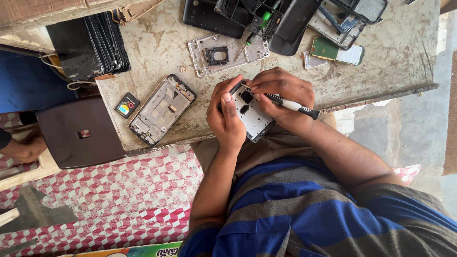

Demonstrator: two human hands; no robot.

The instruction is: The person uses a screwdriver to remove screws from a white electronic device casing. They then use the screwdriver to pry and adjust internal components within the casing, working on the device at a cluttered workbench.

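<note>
While the left hand (pixel 227 116) wraps around the near end of a white plastic phone inner frame with dark square cut-outs (pixel 252 114), thumb laid along its face and fingers curled behind, the frame sits just over the near edge of the worn grey concrete worktop (pixel 395 52), above the person's lap. Left grip: closed on the frame. Right hand (pixel 284 97) closed on a slim screwdriver with a white and black handle (pixel 293 105); fingertips pinch near the tip end, handle runs out to the right over the back of the hand. Tip rests on the upper part of the frame; exact contact point hidden by the fingers

Left of the frame, apart from it: an opened phone body with bare metal chassis (pixel 162 109), lying tilted on the worktop. Just beside that, a small black square battery-like part with a coloured label (pixel 127 105). Above the hands: a white phone middle frame with a dark camera bracket (pixel 227 53), and a green-handled tool (pixel 254 31) leaning across it. Far edge: a heap of black phone back covers and frames (pixel 285 16). Upper left: a leaning stack of dark phone screens (pixel 93 43). Right of the heap: a green circuit board (pixel 335 51). Dark brown stool seat (pixel 78 133) beside the worktop, at left
</note>
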